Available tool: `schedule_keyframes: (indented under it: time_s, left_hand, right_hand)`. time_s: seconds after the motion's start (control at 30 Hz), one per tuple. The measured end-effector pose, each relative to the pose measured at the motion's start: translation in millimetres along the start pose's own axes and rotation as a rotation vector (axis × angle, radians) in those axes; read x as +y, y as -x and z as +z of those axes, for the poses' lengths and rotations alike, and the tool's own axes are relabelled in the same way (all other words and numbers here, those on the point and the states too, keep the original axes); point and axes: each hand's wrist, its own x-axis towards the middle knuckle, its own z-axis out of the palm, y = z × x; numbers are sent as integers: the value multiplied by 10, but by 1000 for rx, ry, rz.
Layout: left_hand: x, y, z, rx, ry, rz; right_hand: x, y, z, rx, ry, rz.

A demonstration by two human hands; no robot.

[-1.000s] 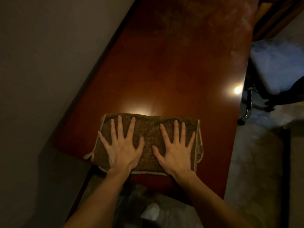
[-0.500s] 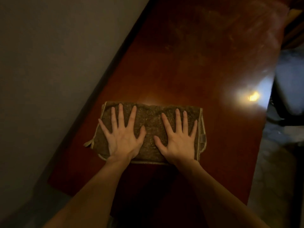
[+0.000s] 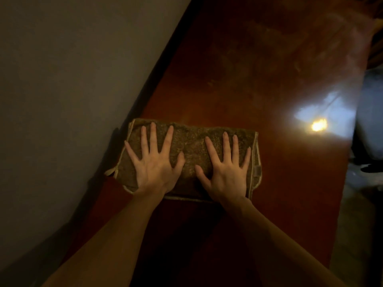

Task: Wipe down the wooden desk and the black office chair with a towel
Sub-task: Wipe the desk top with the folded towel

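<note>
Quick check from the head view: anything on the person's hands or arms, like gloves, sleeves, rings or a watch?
Nothing worn that shows. The left hand and the right hand are bare, with no gloves and no rings visible on the fingers. Both forearms are uncovered from the wrists down to the bottom edge of the picture, with no sleeve, watch or band in sight. The light is dim, so small marks could be missed.

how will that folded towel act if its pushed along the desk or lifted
The towel looks like thick folded terry, so it is probably soft and floppy, and would likely sag and unfold if lifted by one edge. The desk is glossy, so it should slide fairly easily. The left hand and right hand lie flat and spread, which probably keeps it from bunching.
</note>
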Motion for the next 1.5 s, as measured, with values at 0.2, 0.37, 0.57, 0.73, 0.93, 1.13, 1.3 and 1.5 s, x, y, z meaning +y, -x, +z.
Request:
schedule_keyframes:
  time_s: [0.2, 0.37, 0.57, 0.73, 0.93, 1.13, 1.3, 1.5]
  left_hand:
    - [19, -392, -48, -4, -1, 58]
    - [67, -723, -94, 4, 1, 92]
    - [130, -1140, -126, 7, 8, 154]
    - [196, -1447, -155, 10, -3, 207]
    - [288, -1774, -172, 18, -10, 238]
    - [391, -2124, -168, 28, -21, 258]
    - [497, -2442, -186, 36, -23, 283]
    - [629, -2782, -208, 39, -18, 281]
  right_hand:
    - [5, -283, -43, 7, -3, 58]
    - [43, -543, -57, 30, -16, 82]
    - [80, -840, -77, 64, -23, 128]
    - [107, -1032, -101, 80, -47, 171]
    - [169, -1305, -141, 85, -69, 203]
    - [249, -1607, -190, 92, -69, 230]
    - [328, -1879, -226, 107, -76, 248]
    - [458, -2233, -282, 103, -79, 255]
